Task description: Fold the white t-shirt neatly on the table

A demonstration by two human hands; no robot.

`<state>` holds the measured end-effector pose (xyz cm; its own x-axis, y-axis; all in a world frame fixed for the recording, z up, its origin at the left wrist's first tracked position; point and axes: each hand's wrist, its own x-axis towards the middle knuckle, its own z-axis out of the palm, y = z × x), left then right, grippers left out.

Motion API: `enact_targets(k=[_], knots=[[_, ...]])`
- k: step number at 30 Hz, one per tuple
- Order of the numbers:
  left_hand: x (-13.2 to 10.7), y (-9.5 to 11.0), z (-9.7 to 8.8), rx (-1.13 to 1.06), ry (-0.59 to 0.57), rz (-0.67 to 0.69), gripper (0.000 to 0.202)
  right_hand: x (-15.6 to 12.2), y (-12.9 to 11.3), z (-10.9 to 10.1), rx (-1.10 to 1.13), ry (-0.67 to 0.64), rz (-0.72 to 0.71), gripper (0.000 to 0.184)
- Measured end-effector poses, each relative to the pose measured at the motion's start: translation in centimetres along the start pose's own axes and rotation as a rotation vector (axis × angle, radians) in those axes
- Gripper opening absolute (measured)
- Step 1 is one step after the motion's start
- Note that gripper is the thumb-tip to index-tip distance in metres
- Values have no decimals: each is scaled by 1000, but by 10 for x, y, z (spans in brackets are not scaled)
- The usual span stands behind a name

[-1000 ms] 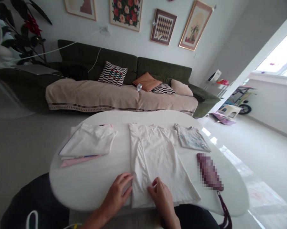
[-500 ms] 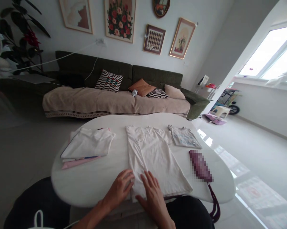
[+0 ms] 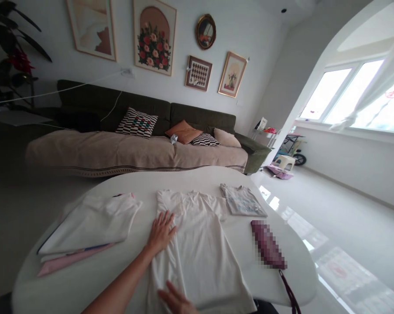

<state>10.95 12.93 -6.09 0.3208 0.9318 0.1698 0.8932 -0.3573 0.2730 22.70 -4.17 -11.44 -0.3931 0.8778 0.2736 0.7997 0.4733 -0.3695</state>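
A white T-shirt (image 3: 203, 248) is spread on the white table (image 3: 131, 274), its neck toward the sofa and its hem toward me. My left hand (image 3: 162, 232) lies on the shirt's left edge below the sleeve, palm down with fingers stretched out. Nearer to me, my right hand (image 3: 177, 302) is over the lower left part of the shirt. It is smeared by motion and cut off by the frame's bottom edge, with its fingers extended and apart; whether it touches the cloth I cannot tell.
Folded white and pink clothes (image 3: 88, 226) are stacked at the table's left. A folded grey printed shirt (image 3: 244, 200) lies at the far right, with a blurred-out purple object (image 3: 268, 244) and its strap nearer me. Beyond stands a green sofa (image 3: 134, 152) with cushions.
My left hand has moved up along the shirt's left edge, away from me. My right hand has shifted back toward the hem. The camera view has tilted up and turned right.
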Motion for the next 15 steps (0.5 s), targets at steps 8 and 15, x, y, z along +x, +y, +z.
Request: enact_targets(k=[8,15], knots=[[-1,-10,11,27,22,12,53,97,172,-159,-127,234,973,35],[2,-13,14,-6,36,17,53,137,224,-137,-45,113,1249,29]])
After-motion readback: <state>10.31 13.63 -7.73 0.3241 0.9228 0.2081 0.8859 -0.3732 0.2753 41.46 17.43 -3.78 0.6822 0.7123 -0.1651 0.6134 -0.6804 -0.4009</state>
